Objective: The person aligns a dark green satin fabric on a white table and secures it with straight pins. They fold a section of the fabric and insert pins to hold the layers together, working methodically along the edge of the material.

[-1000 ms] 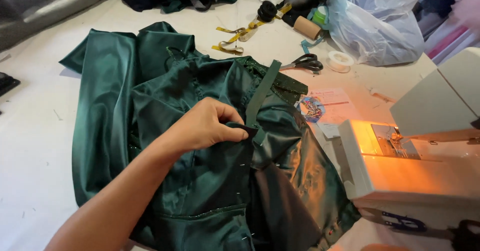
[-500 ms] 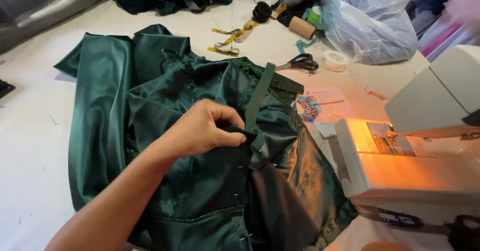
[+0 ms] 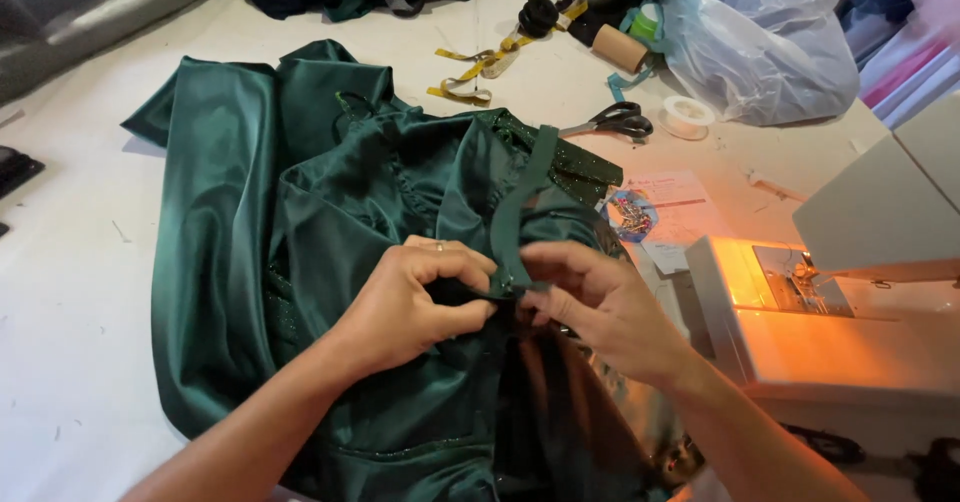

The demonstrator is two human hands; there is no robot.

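Both hands — left hand (image 3: 405,307), right hand (image 3: 600,307) — pinch green strap (image 3: 520,207).

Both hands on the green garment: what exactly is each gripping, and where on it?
Left hand and right hand pinch the green strap at its lower end, where it meets the green satin garment. Whether a pin is also held cannot be told.

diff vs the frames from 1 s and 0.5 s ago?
The right hand came into view and now pinches the green strap beside the left hand, which was working alone before. The left hand kept its grip at the same spot. The green garment, scissors and sewing machine stayed put.
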